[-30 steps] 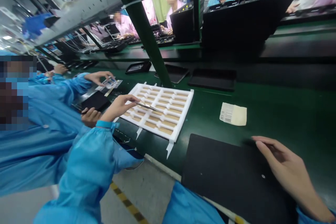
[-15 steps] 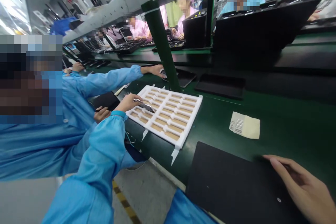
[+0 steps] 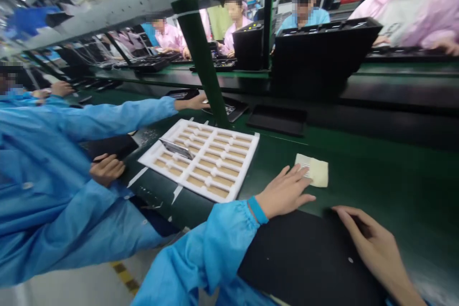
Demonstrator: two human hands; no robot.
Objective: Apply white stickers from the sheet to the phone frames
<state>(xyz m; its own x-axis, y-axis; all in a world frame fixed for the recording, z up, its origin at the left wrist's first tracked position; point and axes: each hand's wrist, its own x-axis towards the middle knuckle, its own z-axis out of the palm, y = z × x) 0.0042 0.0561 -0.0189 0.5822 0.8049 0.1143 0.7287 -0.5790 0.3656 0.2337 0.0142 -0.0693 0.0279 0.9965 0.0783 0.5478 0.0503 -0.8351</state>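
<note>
Left hand (image 3: 285, 192): splayed over barcode sheet (image 3: 319, 172);
Right hand (image 3: 375, 236): curled, grasp unclear;
White tray (image 3: 243, 172): left hand's ten o'clock, bearing slim device (image 3: 177, 149)

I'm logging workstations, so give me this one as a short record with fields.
Left hand: fingers spread over the label sheet; grip unclear
Right hand: over the right part of the black board; dark blur at its fingertips, unidentifiable
White tray: slotted, on the green bench
Thin panel: tilted, in the tray's left half
Co-worker's outstretched hand: beside the green post
</note>
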